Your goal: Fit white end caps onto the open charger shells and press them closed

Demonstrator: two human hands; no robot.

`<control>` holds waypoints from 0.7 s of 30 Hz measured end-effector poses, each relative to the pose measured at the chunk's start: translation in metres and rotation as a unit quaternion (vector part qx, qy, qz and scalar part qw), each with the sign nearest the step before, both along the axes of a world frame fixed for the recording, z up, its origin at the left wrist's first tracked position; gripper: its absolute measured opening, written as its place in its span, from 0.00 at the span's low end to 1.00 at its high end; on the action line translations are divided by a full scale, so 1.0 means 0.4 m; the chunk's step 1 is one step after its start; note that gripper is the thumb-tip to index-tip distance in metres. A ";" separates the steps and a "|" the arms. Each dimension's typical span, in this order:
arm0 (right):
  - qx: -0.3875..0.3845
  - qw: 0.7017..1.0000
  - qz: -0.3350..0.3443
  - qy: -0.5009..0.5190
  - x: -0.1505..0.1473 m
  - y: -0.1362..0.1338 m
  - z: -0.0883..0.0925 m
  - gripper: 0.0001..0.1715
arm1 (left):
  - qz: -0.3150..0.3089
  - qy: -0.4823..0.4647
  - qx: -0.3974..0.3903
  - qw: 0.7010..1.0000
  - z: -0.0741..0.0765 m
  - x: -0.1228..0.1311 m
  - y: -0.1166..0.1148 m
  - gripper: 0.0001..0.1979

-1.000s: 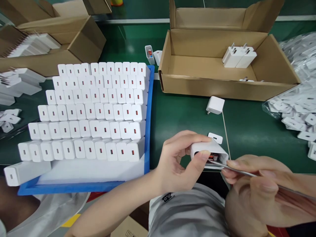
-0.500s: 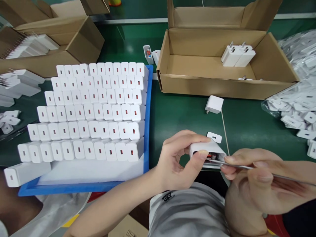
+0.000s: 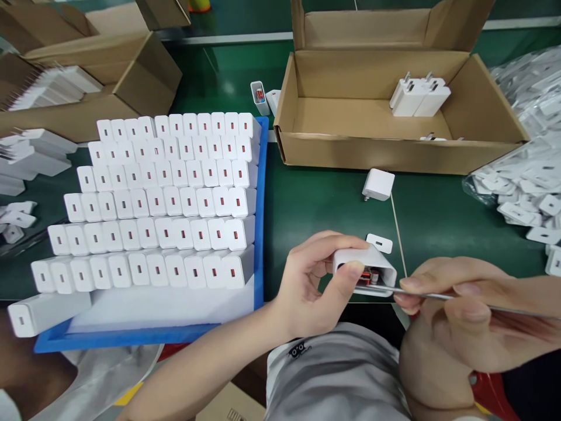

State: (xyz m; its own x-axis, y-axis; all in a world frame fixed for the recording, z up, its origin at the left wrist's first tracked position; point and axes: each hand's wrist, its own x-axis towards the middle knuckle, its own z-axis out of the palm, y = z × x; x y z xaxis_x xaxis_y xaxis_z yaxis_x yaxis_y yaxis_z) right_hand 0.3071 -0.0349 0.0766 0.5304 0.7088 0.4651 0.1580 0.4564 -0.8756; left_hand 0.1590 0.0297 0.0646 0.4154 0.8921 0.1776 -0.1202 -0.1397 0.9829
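Note:
My left hand (image 3: 313,283) grips a white charger housing (image 3: 366,256) between thumb and fingers. Its open end faces right, and a circuit board (image 3: 367,276) with red and metallic parts shows inside. A thin metal tool (image 3: 432,295) is pinched in my right hand (image 3: 460,310), its tip inside the lower edge of the opening. Just behind the housing lies a white end cap (image 3: 379,243) with a slot. Farther back, a closed white charger (image 3: 378,185) rests on the green table with its prongs toward the left.
A blue-edged tray (image 3: 259,234) with rows of white chargers is at left. At the back, an open cardboard box (image 3: 394,155) holds a few chargers. Bagged white caps (image 3: 526,181) lie at right. Another box (image 3: 144,76) stands back left. Part of another person (image 3: 39,362) shows lower left.
The housing has tilted slightly in my left hand, so more of the circuit board shows. The tool tip stays in the opening. The whole view has shifted a little.

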 end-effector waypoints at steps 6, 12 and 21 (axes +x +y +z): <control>-0.047 0.999 -0.007 0.019 0.002 -0.006 -0.017 0.12 | 0.000 0.008 0.002 1.000 -0.001 0.001 -0.002 0.15; -0.014 1.000 -0.017 -0.011 -0.004 -0.001 -0.014 0.06 | -0.007 -0.007 -0.005 1.000 -0.002 0.005 -0.002 0.14; -0.010 0.998 -0.049 0.029 -0.009 -0.013 -0.026 0.10 | -0.007 -0.010 -0.128 0.992 0.008 0.004 -0.007 0.19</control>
State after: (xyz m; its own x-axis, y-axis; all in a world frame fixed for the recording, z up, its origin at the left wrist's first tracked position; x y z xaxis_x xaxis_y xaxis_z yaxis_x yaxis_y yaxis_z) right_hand 0.3034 -0.0403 0.0660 0.6233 0.6607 0.4184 0.1502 0.4238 -0.8932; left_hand 0.1608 0.0270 0.0676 0.4277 0.9028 -0.0459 -0.1400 0.1163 0.9833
